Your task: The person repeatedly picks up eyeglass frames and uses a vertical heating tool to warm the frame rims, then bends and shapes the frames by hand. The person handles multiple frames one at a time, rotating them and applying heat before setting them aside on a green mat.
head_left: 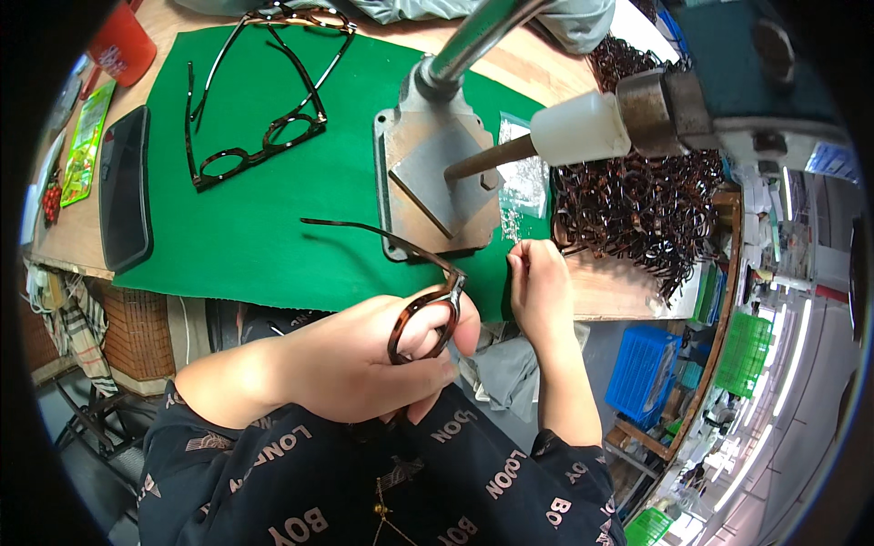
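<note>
My left hand (350, 359) is closed round a tortoiseshell glasses frame (398, 331) in front of the mat's near edge. One temple of it reaches out to the left over the green mat (246, 246); the rest is partly hidden by my fingers. My right hand (544, 284) is at the mat's right edge, fingers pinched together; what they hold, if anything, is too small to make out. Just beyond its fingertips lie tiny silvery pieces (511, 226), spilling from a clear plastic bag (525, 187).
A bench press with a metal base (389, 205), rod and white collar (580, 129) stands mid-mat. A pile of brown frames (637, 205) is at right. More glasses (257, 156), a dark phone (125, 191) and a red cup (125, 45) are at left.
</note>
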`<state>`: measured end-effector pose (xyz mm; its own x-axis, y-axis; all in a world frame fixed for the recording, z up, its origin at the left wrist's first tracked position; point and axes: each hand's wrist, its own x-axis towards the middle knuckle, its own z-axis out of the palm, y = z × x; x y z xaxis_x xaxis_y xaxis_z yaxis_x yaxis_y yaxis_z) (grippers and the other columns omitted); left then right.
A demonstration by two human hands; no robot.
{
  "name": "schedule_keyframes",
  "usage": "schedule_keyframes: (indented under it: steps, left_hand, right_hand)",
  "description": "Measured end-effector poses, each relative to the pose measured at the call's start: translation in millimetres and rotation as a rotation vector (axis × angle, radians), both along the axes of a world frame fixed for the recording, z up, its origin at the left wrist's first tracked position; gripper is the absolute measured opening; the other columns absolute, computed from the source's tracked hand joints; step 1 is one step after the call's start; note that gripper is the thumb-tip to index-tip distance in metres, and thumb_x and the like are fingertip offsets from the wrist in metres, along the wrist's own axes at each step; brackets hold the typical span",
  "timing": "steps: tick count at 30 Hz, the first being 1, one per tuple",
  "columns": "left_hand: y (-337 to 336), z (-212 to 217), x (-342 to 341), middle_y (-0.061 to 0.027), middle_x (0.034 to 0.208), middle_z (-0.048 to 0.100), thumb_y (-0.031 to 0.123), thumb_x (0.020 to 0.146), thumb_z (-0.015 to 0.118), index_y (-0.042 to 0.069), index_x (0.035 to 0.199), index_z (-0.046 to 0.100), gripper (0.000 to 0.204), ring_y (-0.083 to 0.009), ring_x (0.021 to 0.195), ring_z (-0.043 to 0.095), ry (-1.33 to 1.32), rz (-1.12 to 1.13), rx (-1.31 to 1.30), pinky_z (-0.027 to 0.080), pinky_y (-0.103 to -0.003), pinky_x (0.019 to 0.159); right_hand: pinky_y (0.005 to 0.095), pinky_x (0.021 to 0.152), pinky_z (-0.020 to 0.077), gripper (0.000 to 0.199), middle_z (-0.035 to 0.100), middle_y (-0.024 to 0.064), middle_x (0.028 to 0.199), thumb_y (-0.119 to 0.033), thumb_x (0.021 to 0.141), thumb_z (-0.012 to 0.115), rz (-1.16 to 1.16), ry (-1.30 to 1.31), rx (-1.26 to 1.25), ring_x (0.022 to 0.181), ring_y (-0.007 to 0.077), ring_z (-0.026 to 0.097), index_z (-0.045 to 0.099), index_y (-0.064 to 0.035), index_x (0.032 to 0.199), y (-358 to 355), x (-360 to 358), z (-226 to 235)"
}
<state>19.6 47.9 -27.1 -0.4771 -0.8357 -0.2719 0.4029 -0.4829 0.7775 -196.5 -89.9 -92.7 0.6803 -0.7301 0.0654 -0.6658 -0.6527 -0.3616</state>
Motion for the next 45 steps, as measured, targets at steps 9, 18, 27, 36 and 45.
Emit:
schedule_keyframes:
  steps: [9, 18, 27, 36, 45]
  left_hand:
    - [3, -3, 4, -0.0015, 0.059, 0.056, 0.013, 0.086, 0.045, 0.006, 0.101, 0.039, 0.017, -0.0093, 0.045, 0.047, 0.007, -0.108, -0.026, 0.037, -0.022, 0.044]
    - [3, -2, 8, -0.0044, 0.061, 0.058, 0.015, 0.091, 0.045, 0.003, 0.097, 0.044, 0.014, -0.0104, 0.047, 0.051, -0.042, -0.049, -0.101, 0.04, -0.022, 0.047]
    - [0, 2, 10, -0.0048, 0.062, 0.058, 0.012, 0.089, 0.044, 0.003, 0.097, 0.044, 0.012, -0.01, 0.047, 0.052, -0.019, -0.076, 0.008, 0.04, -0.022, 0.047]
    - [0, 3, 8, -0.0056, 0.062, 0.058, 0.008, 0.086, 0.044, 0.001, 0.098, 0.043, 0.014, -0.0096, 0.046, 0.051, 0.066, -0.072, -0.024, 0.039, -0.021, 0.046]
    - [-4, 6, 7, -0.0059, 0.063, 0.059, 0.007, 0.086, 0.045, 0.0, 0.103, 0.042, 0.019, -0.0096, 0.047, 0.052, 0.189, -0.085, -0.052, 0.04, -0.02, 0.046]
  right_hand:
    - [0.0312, 0.067, 0.0467, 0.008, 0.059, 0.0131, 0.082, -0.002, 0.082, 0.058, 0.454, -0.682, 0.46, 0.073, 0.0248, 0.059, 0.052, -0.0017, 0.087, 27, 56, 62]
    - [0.0348, 0.065, 0.0507, 0.007, 0.059, 0.0145, 0.075, -0.004, 0.084, 0.058, 0.61, -0.581, 0.283, 0.071, 0.0258, 0.061, 0.051, -0.0009, 0.082, 22, 71, 68]
    - [0.0285, 0.065, 0.0491, 0.008, 0.063, 0.0124, 0.079, 0.0, 0.077, 0.065, 0.304, -0.717, 0.597, 0.071, 0.0204, 0.062, 0.059, 0.0011, 0.082, 32, 68, 62]
    - [0.0289, 0.066, 0.0497, 0.004, 0.062, 0.0128, 0.078, 0.004, 0.079, 0.06, 0.278, -0.803, 0.667, 0.071, 0.0201, 0.061, 0.057, 0.0027, 0.081, 35, 71, 63]
    - [0.0326, 0.066, 0.0523, 0.008, 0.063, 0.0157, 0.079, 0.006, 0.079, 0.061, 0.41, -0.975, 0.766, 0.071, 0.0216, 0.063, 0.059, 0.0038, 0.086, 23, 70, 60]
